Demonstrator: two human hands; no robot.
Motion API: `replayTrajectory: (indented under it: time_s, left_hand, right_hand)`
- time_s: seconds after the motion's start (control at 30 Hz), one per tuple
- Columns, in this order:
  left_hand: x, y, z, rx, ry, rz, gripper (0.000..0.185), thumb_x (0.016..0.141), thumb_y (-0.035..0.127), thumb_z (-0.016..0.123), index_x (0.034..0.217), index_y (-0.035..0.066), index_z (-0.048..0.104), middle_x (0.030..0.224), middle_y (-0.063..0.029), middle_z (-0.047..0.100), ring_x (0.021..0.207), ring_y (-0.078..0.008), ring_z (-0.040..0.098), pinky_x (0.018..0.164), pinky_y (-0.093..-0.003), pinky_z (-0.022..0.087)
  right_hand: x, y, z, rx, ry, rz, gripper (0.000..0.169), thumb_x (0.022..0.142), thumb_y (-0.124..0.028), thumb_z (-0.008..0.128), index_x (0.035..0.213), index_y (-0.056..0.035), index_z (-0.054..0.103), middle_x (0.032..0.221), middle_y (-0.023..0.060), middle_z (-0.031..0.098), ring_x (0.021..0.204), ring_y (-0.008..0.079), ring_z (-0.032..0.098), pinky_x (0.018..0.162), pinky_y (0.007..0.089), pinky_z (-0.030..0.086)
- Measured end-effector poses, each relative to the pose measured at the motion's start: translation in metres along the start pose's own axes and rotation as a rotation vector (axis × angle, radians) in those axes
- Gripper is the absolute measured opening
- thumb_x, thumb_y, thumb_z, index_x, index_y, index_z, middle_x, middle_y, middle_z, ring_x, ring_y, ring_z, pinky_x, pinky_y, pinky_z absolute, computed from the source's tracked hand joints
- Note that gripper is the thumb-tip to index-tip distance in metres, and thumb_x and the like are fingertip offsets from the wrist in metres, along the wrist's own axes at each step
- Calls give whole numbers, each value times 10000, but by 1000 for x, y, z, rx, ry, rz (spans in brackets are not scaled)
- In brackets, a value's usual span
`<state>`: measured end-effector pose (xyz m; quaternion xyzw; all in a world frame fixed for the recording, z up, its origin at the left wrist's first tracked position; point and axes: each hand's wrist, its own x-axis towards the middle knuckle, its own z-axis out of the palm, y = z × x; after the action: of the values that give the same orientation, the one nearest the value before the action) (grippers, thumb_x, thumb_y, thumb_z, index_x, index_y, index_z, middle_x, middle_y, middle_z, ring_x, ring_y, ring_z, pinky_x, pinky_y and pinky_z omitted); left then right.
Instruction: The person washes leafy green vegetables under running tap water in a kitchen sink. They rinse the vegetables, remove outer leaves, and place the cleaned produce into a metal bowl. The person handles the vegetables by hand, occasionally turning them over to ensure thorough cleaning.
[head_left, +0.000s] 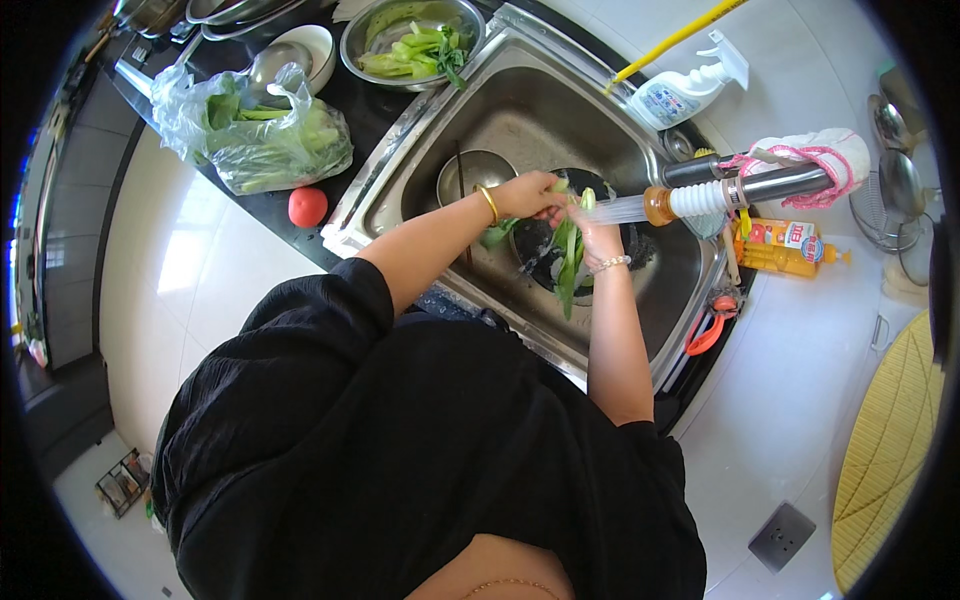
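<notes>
Over the stainless-steel sink, both my hands are in the water that sprays from the faucet's white extension hose. My left hand, with a gold bangle at the wrist, pinches a pale piece of leafy greens. A stalk of leafy greens hangs down from my right hand, which wears a beaded bracelet. Below them a dark round thing sits over the drain area, partly hidden. To its left lies a metal bowl with a thin dark stick across it.
A steel bowl of cut greens stands beyond the sink's left corner. Left of the sink are a plastic bag of greens and a tomato. A spray bottle and a yellow detergent bottle stand along the right side.
</notes>
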<state>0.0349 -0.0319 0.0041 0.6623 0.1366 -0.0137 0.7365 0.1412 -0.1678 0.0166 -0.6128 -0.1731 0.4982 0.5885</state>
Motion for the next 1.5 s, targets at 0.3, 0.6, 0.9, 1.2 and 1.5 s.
replayTrajectory:
  time_s: [0.3,0.6,0.9,1.2,1.5]
  left_hand:
    - [0,4,5,-161,154,-111,259,794,286,586,751,34,545,560,7,488,465,-71,421,423,-206,339]
    - [5,-5,2,116,513,-117,313,744,306,647,656,26,538,553,-4,483,453,-75,413,403,-215,332]
    - [-9,-3,-3,-320,52,-93,190,784,211,610,749,28,573,636,13,530,531,-61,455,474,-184,353]
    - [-7,-14,13,-663,177,-48,127,820,156,543,832,29,554,769,-20,566,634,-94,522,524,-211,400]
    - [0,-2,18,-419,273,-90,162,812,155,559,838,-5,571,747,-75,596,587,-112,548,491,-227,436]
  right_hand:
    - [0,18,13,295,31,-37,246,778,-110,594,995,-8,539,859,83,573,736,204,578,683,298,468]
    - [-1,17,20,289,181,57,229,722,-20,627,933,19,547,886,71,567,817,171,538,759,295,416]
    - [9,26,5,404,205,73,209,689,-22,657,874,8,566,858,64,575,805,163,536,760,284,417]
    - [2,15,25,66,348,-201,118,690,-17,640,791,-5,580,785,35,566,733,122,520,686,253,414]
    - [-8,5,35,98,241,-258,256,673,-48,698,888,20,578,805,50,592,631,104,529,553,217,414]
